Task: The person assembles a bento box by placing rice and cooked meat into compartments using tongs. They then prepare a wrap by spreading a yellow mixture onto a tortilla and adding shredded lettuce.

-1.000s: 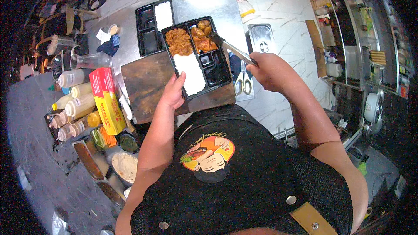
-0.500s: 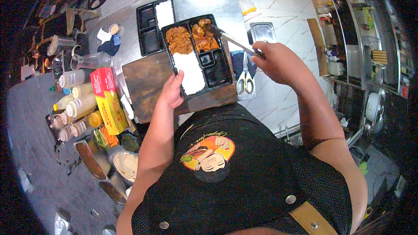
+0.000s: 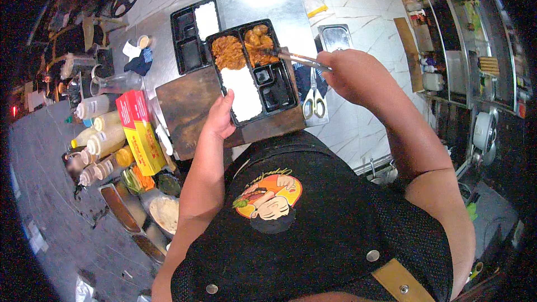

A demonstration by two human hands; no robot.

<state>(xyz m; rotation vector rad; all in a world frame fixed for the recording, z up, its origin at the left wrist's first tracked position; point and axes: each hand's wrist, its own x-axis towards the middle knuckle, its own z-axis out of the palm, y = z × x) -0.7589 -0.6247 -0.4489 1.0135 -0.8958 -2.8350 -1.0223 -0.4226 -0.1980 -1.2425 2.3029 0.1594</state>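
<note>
My left hand (image 3: 222,116) grips the near left edge of a black compartment tray (image 3: 286,100), thumb over the rim. White rice (image 3: 245,96) fills its near left section. Reddish-brown saucy food (image 3: 228,53) lies beyond the rice, and glossy sauced chunks (image 3: 258,38) sit in the far right section. The near right sections hold no food. My right hand (image 3: 351,75) is closed around metal tongs (image 3: 302,60), whose dark tips reach the right side of the sauced chunks. Whether the tips pinch a piece, I cannot tell.
Beneath the tray is a dark wooden board (image 3: 182,113) on a steel table (image 3: 240,0). Another black tray (image 3: 192,56) with rice stands behind. Scissors (image 3: 314,103) and a metal pan (image 3: 335,37) are at right. Squeeze bottles (image 3: 105,141) and a red-yellow box (image 3: 141,134) stand left.
The tong tips have come nearer to me along the right edge of the sauced chunks. My right hand has shifted slightly. My left hand keeps its grip on the tray.
</note>
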